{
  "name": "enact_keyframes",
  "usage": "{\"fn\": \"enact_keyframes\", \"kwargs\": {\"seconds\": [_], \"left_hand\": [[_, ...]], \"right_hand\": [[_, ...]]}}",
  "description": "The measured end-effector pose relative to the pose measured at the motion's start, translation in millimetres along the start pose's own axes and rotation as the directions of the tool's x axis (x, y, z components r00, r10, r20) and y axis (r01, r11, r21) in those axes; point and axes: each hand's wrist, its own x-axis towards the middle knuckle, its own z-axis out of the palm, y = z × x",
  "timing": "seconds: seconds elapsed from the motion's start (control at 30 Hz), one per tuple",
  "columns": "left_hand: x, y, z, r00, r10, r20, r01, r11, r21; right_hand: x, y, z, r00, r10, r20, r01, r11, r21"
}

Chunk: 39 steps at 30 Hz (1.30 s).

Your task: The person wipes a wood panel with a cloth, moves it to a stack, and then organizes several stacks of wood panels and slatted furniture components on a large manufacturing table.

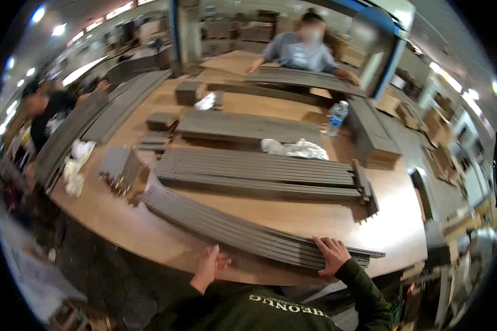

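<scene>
A row of long grey slats (221, 223) lies along the front of the table, packed side by side and running from the left down toward the right. My right hand (331, 255) grips these slats close to their right end, with its fingers across the top and its thumb at the near side. Just in front of the slats, by the table's front edge, my left hand (210, 267) is open with its fingers apart and nothing in it. Behind them sits a second bundle of long grey slats (254, 168), with upright grey pieces (361, 181) at its right end.
Short grey blocks (119, 165) stand at the left of the wooden table (403, 220). Farther back are a wide grey board (248, 126), a crumpled white cloth (295, 149) and a water bottle (337, 118). One person (301, 52) handles boards across the table; another (49, 113) is at the left.
</scene>
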Motion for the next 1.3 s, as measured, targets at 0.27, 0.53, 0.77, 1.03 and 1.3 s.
{"fn": "enact_keyframes", "kwargs": {"seconds": [0.27,0.53,0.77,1.03,1.3], "left_hand": [[13,24,97,0.942,0.233,-0.243,-0.219,0.972,0.082],[51,60,85,0.943,0.21,-0.257,-0.167,0.969,0.181],[82,80,43,0.854,0.372,-0.364,-0.309,0.925,0.22],[103,105,7,0.902,0.33,-0.277,-0.29,0.941,0.177],[96,121,-6,0.922,0.195,-0.333,-0.165,0.979,0.117]], "right_hand": [[47,71,43,0.986,0.011,-0.168,0.009,0.993,0.12],[108,89,38,0.967,-0.042,-0.251,0.053,0.998,0.038],[129,81,43,0.975,0.05,-0.219,-0.049,0.999,0.008],[129,61,33,0.925,0.157,-0.347,-0.153,0.987,0.04],[135,35,38,0.911,0.243,-0.334,-0.178,0.961,0.213]]}}
